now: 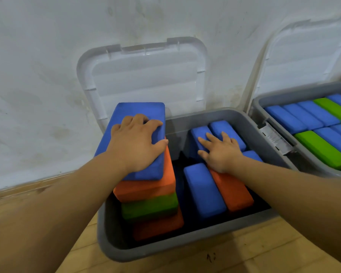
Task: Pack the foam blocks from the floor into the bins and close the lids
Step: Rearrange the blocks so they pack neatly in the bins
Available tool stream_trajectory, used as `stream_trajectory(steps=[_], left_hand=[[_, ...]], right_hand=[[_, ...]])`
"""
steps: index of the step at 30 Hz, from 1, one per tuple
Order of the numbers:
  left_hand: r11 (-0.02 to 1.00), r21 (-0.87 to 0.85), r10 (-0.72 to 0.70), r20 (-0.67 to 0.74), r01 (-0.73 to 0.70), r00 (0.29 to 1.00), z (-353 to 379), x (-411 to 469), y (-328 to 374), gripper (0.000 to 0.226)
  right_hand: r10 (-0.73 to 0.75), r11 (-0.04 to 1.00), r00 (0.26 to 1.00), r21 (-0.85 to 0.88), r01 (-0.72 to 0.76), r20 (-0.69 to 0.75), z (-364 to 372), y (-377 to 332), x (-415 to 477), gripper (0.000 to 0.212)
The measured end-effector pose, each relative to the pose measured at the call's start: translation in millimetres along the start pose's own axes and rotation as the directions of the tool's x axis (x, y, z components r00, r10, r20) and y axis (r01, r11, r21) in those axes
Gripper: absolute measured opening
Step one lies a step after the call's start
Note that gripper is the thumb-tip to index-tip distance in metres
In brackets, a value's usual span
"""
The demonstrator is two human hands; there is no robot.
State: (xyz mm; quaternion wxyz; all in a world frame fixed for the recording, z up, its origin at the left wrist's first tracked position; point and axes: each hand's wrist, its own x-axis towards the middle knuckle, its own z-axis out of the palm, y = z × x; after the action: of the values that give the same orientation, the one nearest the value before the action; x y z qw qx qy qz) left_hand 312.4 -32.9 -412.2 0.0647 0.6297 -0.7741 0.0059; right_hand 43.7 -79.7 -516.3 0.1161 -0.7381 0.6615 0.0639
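Left hand (135, 142) clasping blue block (140, 109) atop stack (148, 205) in bin (126, 253); right hand (220, 152) pressing flat, fingers straight, on upright blocks (227, 128). Next move likely calling for seating block lower.

Person, two arms in view. Left hand (135, 142) and right hand (220, 152): both bare, seen from the back, with four fingers and a thumb visible on each and the knuckles faintly marked. Left forearm (57, 203) and right forearm (293, 186): bare skin from wrist to frame edge, smooth, each looking broader toward the wide-angle lens. Fingernails too small to judge.
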Motion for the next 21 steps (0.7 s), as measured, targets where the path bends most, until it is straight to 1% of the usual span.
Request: stream_trajectory(steps=[2, 5, 7, 9, 10, 11, 12, 13, 15, 16, 18, 21], left_hand=[[1.000, -0.007, -0.007, 0.002, 0.007, 1.000, 0, 0, -1, 0.061], [1.000, -0.022, -0.016, -0.019, 0.016, 1.000, 0, -1, -1, 0.058], [0.999, -0.038, -0.021, -0.028, 0.020, 0.999, 0, -1, -1, 0.056], [0.998, -0.065, -0.012, -0.013, 0.011, 1.000, -3, -2, -4, 0.054], [0.996, -0.092, -0.010, 0.009, 0.011, 1.000, -6, -3, -6, 0.054], [0.992, -0.124, -0.017, 0.037, 0.021, 0.999, -11, -4, -10, 0.057], [0.988, -0.147, -0.041, 0.065, 0.050, 0.997, -15, -6, -13, 0.061], [0.985, -0.143, -0.088, 0.090, 0.100, 0.992, -18, -8, -17, 0.064], [0.972, -0.073, -0.210, 0.149, 0.222, 0.966, -24, -14, -23, 0.069], [0.963, -0.051, -0.252, 0.186, 0.266, 0.950, -26, -16, -24, 0.072], [0.954, -0.060, -0.272, 0.234, 0.293, 0.934, -29, -20, -20, 0.075], [0.937, -0.142, -0.288, 0.210, 0.321, 0.934, -29, -18, -15, 0.073]], right_hand=[[-0.003, 1.000, 0.999, 0.000, 0.003, 0.036, -5, -1, 3, 0.063], [-0.007, 0.999, 1.000, -0.043, 0.007, -0.004, -3, -1, -1, 0.066], [-0.004, 0.999, 0.999, -0.043, 0.005, 0.039, -6, -4, -2, 0.070], [-0.011, 1.000, 0.998, 0.025, 0.010, 0.063, -14, -11, -4, 0.080], [-0.041, 0.994, 0.998, 0.099, 0.036, 0.048, -20, -15, -8, 0.087], [-0.102, 0.976, 0.995, 0.194, 0.096, 0.018, -27, -21, -13, 0.092], [-0.182, 0.933, 0.983, 0.312, 0.178, -0.018, -33, -28, -19, 0.097], [-0.255, 0.867, 0.966, 0.434, 0.246, -0.037, -39, -35, -26, 0.100], [-0.364, 0.731, 0.931, 0.610, 0.305, -0.028, -50, -51, -38, 0.105], [-0.406, 0.681, 0.914, 0.662, 0.313, -0.015, -52, -58, -40, 0.105], [-0.502, 0.577, 0.865, 0.741, 0.344, -0.011, -54, -73, -43, 0.101], [-0.618, 0.429, 0.785, 0.822, 0.374, -0.035, -50, -85, -47, 0.096]])
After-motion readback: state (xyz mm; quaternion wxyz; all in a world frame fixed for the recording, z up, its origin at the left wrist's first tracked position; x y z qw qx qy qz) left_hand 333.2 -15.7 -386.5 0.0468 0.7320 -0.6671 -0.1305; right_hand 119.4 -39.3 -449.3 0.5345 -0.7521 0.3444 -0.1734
